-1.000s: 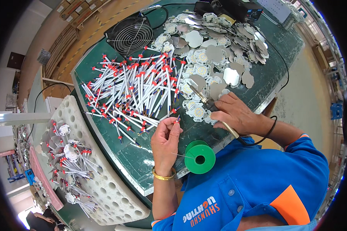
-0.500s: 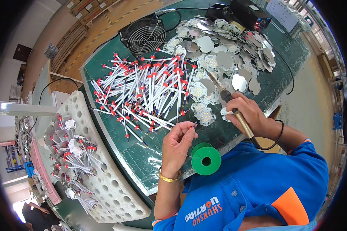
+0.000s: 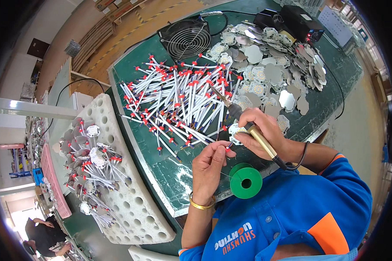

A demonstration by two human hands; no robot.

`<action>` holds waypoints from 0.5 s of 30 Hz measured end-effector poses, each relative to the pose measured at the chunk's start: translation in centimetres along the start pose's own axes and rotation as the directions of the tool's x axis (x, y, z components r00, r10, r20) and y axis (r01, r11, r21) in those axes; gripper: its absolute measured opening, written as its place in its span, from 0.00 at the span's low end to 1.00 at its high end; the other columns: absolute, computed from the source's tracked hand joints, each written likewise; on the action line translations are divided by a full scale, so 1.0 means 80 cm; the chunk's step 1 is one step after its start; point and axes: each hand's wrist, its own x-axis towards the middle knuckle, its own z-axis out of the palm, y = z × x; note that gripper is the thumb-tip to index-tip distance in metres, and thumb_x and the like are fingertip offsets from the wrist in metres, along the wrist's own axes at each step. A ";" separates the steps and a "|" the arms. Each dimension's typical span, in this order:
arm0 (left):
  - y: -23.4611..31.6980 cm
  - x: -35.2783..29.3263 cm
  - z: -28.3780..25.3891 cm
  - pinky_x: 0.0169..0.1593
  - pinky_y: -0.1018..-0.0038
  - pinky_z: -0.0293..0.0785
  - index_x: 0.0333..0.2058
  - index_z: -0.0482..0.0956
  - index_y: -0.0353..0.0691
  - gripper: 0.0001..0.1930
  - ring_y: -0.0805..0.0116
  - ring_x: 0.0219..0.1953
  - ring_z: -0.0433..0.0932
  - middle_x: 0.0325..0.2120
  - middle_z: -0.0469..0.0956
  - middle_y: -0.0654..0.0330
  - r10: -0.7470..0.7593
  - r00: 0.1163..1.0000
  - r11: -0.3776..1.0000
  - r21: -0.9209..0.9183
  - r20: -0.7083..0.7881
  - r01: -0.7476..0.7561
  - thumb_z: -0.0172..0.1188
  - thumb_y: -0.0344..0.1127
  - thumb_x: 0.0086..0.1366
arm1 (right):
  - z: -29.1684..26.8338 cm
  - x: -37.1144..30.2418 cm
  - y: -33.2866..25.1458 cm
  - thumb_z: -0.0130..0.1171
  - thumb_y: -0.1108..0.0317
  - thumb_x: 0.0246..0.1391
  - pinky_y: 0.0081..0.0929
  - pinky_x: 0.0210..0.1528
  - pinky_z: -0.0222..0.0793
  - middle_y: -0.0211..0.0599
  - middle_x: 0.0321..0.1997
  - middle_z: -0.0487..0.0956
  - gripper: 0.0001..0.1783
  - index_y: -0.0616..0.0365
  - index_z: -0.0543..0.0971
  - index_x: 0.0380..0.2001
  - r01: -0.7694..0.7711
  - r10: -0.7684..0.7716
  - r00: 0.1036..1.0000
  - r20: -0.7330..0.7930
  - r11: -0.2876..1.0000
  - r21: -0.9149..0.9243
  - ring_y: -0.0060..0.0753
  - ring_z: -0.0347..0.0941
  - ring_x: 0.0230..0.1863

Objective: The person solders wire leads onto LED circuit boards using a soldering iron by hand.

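Observation:
My left hand (image 3: pixel 207 170) is closed, pinching a short wire lead (image 3: pixel 228 147) with a red collar at its fingertips. A thin solder wire runs from that hand to a green spool (image 3: pixel 238 191) at the table edge. My right hand (image 3: pixel 265 130) grips a soldering iron (image 3: pixel 263 144) with a brass-coloured handle, its tip pointing up and left over the pile of white leads (image 3: pixel 178 102). The same hand's thumb and fingers also hold a small round LED board (image 3: pixel 235 132), close beside the left fingertips. Whether lead and board touch is hard to see.
Many LED boards and metal discs (image 3: pixel 274 74) lie heaped at the back right. Behind the leads stands a black fan (image 3: pixel 188 41); a black box (image 3: pixel 298 24) is at the far right. On the left, a perforated white foam board (image 3: pixel 130 204) bears wired boards (image 3: pixel 98 157).
My right hand has moved left, bringing the LED board beside my left fingertips. The iron's tip now reaches over the leads. The whole view has shifted slightly.

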 end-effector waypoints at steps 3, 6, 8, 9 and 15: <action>0.000 0.000 0.001 0.29 0.87 0.61 0.39 0.76 0.37 0.11 0.84 0.24 0.65 0.25 0.77 0.66 0.031 0.999 0.999 0.039 -0.025 -0.030 0.51 0.38 0.65 | 0.002 0.002 -0.002 0.63 0.75 0.41 0.29 0.29 0.64 0.35 0.30 0.72 0.17 0.55 0.67 0.34 0.014 -0.013 0.998 -0.063 1.000 0.017 0.39 0.68 0.26; 0.000 0.000 -0.001 0.29 0.87 0.61 0.39 0.76 0.37 0.11 0.84 0.25 0.65 0.25 0.77 0.66 0.038 0.999 0.999 0.021 -0.027 -0.037 0.52 0.37 0.64 | -0.002 0.003 -0.006 0.63 0.74 0.41 0.29 0.30 0.64 0.36 0.30 0.72 0.17 0.56 0.67 0.34 -0.034 0.034 0.999 -0.010 0.999 0.030 0.39 0.69 0.27; 0.001 0.000 0.000 0.29 0.87 0.61 0.40 0.76 0.37 0.11 0.85 0.25 0.65 0.25 0.76 0.66 0.016 0.999 1.000 0.026 -0.032 -0.015 0.52 0.36 0.64 | -0.003 0.002 -0.007 0.63 0.74 0.41 0.29 0.30 0.65 0.36 0.30 0.72 0.17 0.56 0.67 0.33 -0.027 0.028 0.999 -0.021 0.999 0.031 0.39 0.69 0.27; 0.002 0.000 0.000 0.29 0.87 0.61 0.40 0.76 0.37 0.11 0.85 0.25 0.65 0.25 0.76 0.66 0.016 0.999 1.000 0.026 -0.032 -0.015 0.52 0.36 0.64 | -0.003 0.001 -0.007 0.63 0.74 0.41 0.29 0.30 0.65 0.37 0.30 0.72 0.16 0.56 0.67 0.33 -0.020 0.022 0.999 -0.031 0.999 0.035 0.39 0.70 0.27; 0.003 0.000 0.000 0.33 0.86 0.64 0.41 0.77 0.35 0.11 0.82 0.29 0.69 0.26 0.76 0.65 0.032 0.999 0.997 0.068 -0.036 -0.029 0.52 0.35 0.64 | -0.003 0.001 -0.003 0.63 0.74 0.41 0.29 0.30 0.65 0.36 0.30 0.72 0.16 0.56 0.67 0.33 0.014 -0.011 0.998 -0.064 0.999 0.051 0.39 0.69 0.27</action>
